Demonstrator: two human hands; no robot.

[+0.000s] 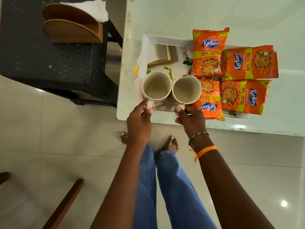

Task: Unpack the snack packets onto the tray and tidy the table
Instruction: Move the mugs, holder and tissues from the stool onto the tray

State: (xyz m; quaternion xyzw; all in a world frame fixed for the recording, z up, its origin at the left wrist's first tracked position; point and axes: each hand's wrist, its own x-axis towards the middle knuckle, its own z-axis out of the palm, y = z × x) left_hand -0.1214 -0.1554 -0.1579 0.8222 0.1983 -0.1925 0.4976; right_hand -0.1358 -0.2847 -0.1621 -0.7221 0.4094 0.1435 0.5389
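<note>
A dark, textured plastic stool (pixel 49 52) is seen at far left, carrying a curved wooden holder (pixel 72 30) with white tissue (pixel 92 9) behind it. The glossy white table (pixel 214 12) is seen to its right, with a white rectangular tray (pixel 149 43) set near its left edge.

Two cream ceramic mugs are held side by side over the tray's near left corner, rims touching or nearly so. The left mug (pixel 156 87) is gripped by its handle in the left hand (pixel 139 119), thumb and fingers curled round it; a faint residue ring is noted inside. The right mug (pixel 186 90) is gripped likewise by the right hand (pixel 192 120); its interior appears empty. Both forearms are extended forward; a beaded bracelet (pixel 198 135) and an orange thread (pixel 205 151) are worn on the right wrist.

Four crinkled orange foil snack packets lie flat on the tray's right half: the far-left packet (pixel 208 52), the near-left packet (pixel 209 100), the far-right packet (pixel 250 62) and the near-right packet (pixel 244 96). The far pair overhang the tray's far edge.
</note>
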